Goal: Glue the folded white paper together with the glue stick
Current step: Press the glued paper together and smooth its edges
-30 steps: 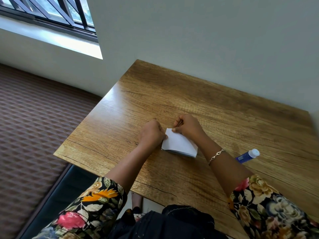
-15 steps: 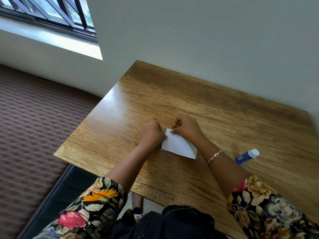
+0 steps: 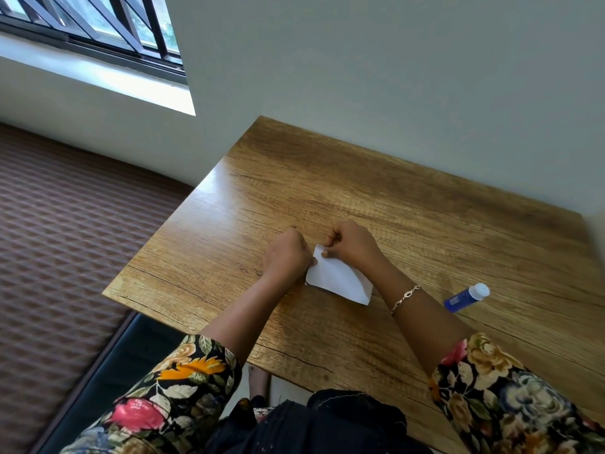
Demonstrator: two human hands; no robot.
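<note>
The folded white paper (image 3: 339,280) lies flat on the wooden table (image 3: 409,208), between my two hands. My left hand (image 3: 286,253) is curled with its fingertips on the paper's left edge. My right hand (image 3: 352,244) pinches the paper's far corner between thumb and fingers. The blue glue stick (image 3: 466,298), with its white cap on, lies on its side on the table to the right of my right forearm, untouched.
The table stands against a pale wall at the back. Its left edge drops to a brown patterned floor (image 3: 65,240). A window (image 3: 98,31) is at the upper left. A dark seat edge (image 3: 131,348) shows under the table's near left corner.
The paper, slightly lifted at its near edge a second ago, now lies flat on the table. Both hands have stayed at its far edge.
</note>
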